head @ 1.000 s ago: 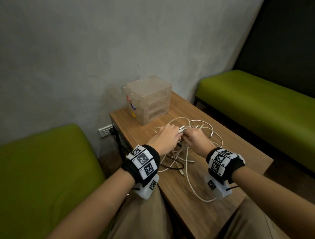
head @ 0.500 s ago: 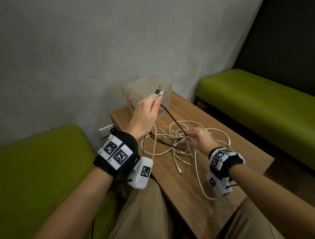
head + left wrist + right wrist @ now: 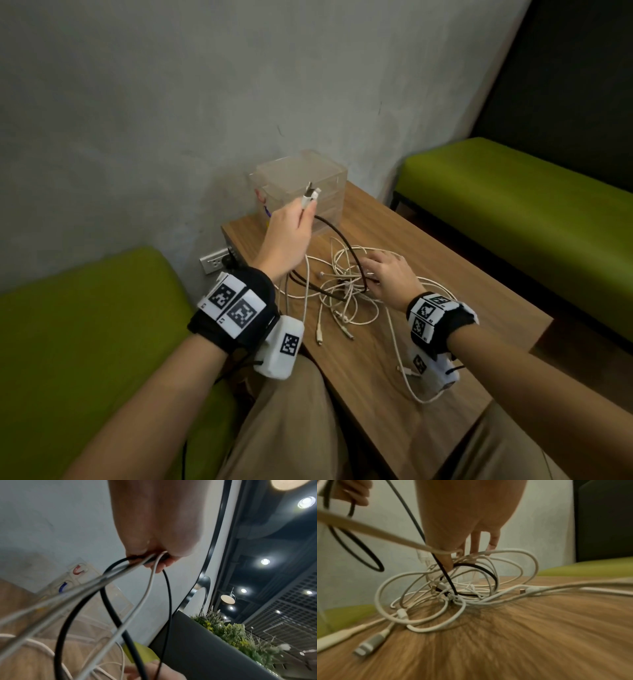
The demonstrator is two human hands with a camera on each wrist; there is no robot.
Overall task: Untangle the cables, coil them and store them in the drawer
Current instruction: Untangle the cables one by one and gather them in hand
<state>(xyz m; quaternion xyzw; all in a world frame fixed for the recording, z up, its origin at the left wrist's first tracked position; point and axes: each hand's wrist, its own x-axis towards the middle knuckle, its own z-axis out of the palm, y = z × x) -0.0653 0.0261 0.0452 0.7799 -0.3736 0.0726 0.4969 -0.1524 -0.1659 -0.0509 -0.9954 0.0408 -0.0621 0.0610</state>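
A tangle of white cables and one black cable [image 3: 342,291] lies on the wooden table [image 3: 462,284]. My left hand [image 3: 287,236] is raised above it and grips the ends of a white and a black cable, whose plugs [image 3: 310,197] stick up past the fingers. The strands hang from that fist [image 3: 159,563] down to the pile. My right hand [image 3: 387,274] rests on the tangle [image 3: 453,588] with straight, spread fingers [image 3: 475,543]; one digit touches the black loop. The clear plastic drawer unit [image 3: 301,178] stands closed at the table's far corner by the wall.
Green benches flank the table on the left [image 3: 85,342] and right [image 3: 513,205]. A wall socket [image 3: 214,263] with a dark plug sits beside the table's far left corner. One white cable [image 3: 407,383] trails toward the near edge, by my knees.
Over the last second my left hand lifted the cable ends up out of the tangle toward the drawer unit and holds there. My right hand stayed on the pile, fingers now laid flatter.
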